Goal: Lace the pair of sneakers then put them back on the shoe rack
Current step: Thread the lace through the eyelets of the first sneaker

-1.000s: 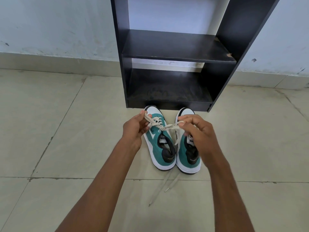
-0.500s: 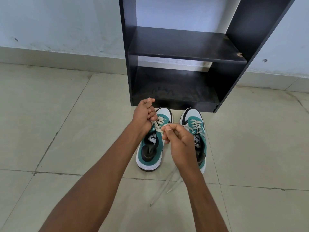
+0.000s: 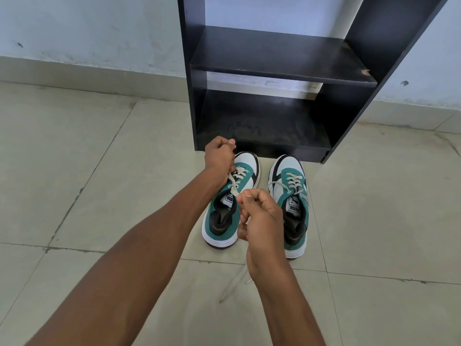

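Two teal, white and black sneakers stand side by side on the floor, toes toward the black shoe rack (image 3: 282, 68). Over the left sneaker (image 3: 230, 208), my left hand (image 3: 219, 158) grips one end of its cream lace (image 3: 235, 182) near the toe. My right hand (image 3: 262, 216) pinches the other lace end, pulled back above the sneaker's opening. The right sneaker (image 3: 290, 196) is laced, and its loose ends trail on the floor behind my right wrist.
The rack has two bare shelves and stands against a pale wall (image 3: 87, 28). Tiled floor (image 3: 87, 171) stretches on both sides of the sneakers.
My hands shifted from the gap between the sneakers onto the left sneaker's lace. My left hand went toward the toe and my right hand drew back toward me. The view also moved.
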